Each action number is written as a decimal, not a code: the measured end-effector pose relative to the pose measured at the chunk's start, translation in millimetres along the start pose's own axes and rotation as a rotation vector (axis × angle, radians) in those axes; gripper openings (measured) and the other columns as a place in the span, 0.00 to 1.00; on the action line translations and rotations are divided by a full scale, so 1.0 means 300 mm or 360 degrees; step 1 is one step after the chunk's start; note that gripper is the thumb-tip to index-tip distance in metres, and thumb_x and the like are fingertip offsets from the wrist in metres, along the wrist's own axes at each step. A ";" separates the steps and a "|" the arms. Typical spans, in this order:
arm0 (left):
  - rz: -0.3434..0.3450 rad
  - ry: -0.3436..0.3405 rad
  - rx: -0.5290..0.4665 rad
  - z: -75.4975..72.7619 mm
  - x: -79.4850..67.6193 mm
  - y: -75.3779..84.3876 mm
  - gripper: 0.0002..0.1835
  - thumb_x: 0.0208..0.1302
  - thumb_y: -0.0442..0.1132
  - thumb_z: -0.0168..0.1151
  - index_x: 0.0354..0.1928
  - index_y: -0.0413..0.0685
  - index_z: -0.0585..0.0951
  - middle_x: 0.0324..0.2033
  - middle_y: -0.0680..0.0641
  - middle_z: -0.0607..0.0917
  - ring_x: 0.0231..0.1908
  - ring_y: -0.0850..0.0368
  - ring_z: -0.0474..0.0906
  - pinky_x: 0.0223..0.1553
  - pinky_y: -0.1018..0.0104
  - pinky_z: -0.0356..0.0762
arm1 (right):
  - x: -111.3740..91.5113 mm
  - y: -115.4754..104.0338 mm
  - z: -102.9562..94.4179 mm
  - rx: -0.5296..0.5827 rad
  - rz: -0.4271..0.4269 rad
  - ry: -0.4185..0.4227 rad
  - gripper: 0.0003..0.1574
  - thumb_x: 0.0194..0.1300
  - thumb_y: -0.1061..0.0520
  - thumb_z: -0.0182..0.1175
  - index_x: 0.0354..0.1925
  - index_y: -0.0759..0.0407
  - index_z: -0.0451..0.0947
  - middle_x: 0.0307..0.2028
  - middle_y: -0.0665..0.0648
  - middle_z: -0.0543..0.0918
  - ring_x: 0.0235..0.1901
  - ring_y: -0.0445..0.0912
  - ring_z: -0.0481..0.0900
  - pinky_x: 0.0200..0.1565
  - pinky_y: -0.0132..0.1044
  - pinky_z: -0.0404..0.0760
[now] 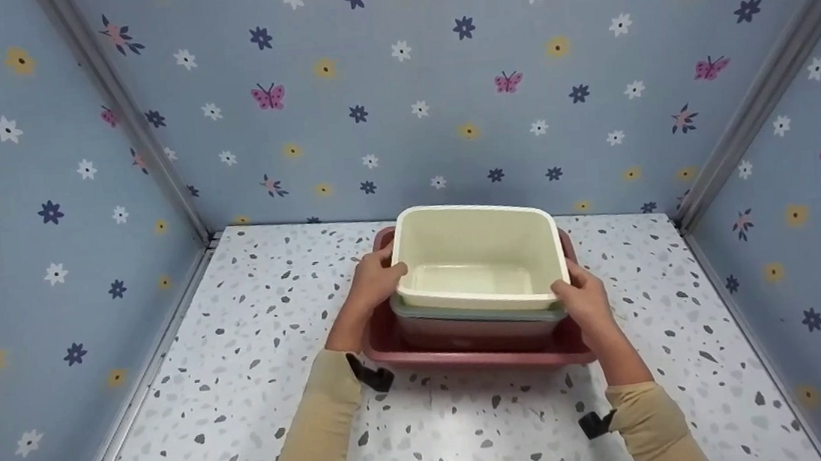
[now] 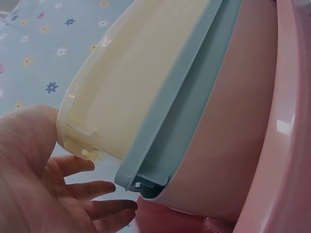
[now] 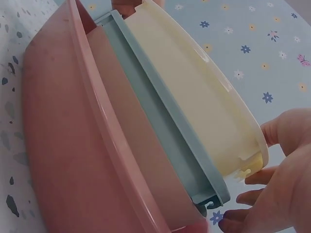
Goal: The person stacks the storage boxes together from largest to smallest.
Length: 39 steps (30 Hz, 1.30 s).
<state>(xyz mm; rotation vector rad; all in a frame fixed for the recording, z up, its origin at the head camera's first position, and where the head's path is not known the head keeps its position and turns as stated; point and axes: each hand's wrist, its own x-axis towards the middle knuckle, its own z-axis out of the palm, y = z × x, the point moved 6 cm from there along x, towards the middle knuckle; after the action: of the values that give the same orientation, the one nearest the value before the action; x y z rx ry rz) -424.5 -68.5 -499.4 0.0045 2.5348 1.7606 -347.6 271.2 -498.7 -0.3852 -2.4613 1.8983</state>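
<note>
A cream plastic bin (image 1: 477, 235) sits at the top of a nested stack, its open mouth facing up and toward me. My left hand (image 1: 372, 285) pinches its left rim, thumb over the edge and fingers beneath. On the other side my right hand (image 1: 587, 301) grips the right rim the same way. Directly under the cream bin is a blue-green bin (image 2: 167, 97), its rim showing below. That one sits in a pale pink bin (image 3: 141, 141), and all stand inside a larger dark pink basin (image 1: 468, 359). Fingertips of both hands hang beside the blue-green rim.
The stack stands on a white speckled tabletop (image 1: 454, 445). Blue flowered panels (image 1: 380, 75) rise behind and on both sides, joined by grey metal posts (image 1: 137, 129). Black wrist mounts (image 1: 372, 376) are strapped over the tan sleeves (image 1: 316, 428).
</note>
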 end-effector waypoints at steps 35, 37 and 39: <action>0.0054 -0.0072 0.0157 0.027 -0.013 -0.050 0.34 0.62 0.38 0.54 0.72 0.50 0.64 0.64 0.42 0.72 0.41 0.52 0.77 0.44 0.61 0.72 | 0.026 0.066 0.019 -0.0083 -0.0018 -0.0029 0.40 0.65 0.61 0.49 0.74 0.62 0.54 0.71 0.65 0.60 0.64 0.53 0.62 0.65 0.47 0.60; 0.0065 -0.0080 0.0167 0.029 -0.013 -0.050 0.33 0.63 0.39 0.53 0.72 0.50 0.64 0.64 0.43 0.72 0.44 0.52 0.76 0.48 0.60 0.72 | 0.026 0.068 0.020 -0.0078 -0.0024 -0.0028 0.40 0.66 0.61 0.49 0.74 0.62 0.53 0.71 0.64 0.59 0.66 0.53 0.60 0.66 0.46 0.59; 0.0077 -0.0083 0.0171 0.031 -0.014 -0.049 0.32 0.65 0.39 0.53 0.72 0.50 0.64 0.63 0.43 0.73 0.47 0.52 0.75 0.51 0.58 0.71 | 0.026 0.068 0.021 -0.0078 -0.0025 -0.0032 0.41 0.67 0.60 0.49 0.75 0.63 0.50 0.72 0.65 0.57 0.69 0.54 0.56 0.68 0.46 0.56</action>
<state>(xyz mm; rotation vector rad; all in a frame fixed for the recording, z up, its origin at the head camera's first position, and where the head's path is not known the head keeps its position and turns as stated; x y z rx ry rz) -419.6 -65.0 -516.1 0.1156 2.6096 1.6149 -352.4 271.5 -521.1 -0.3482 -2.5199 1.8486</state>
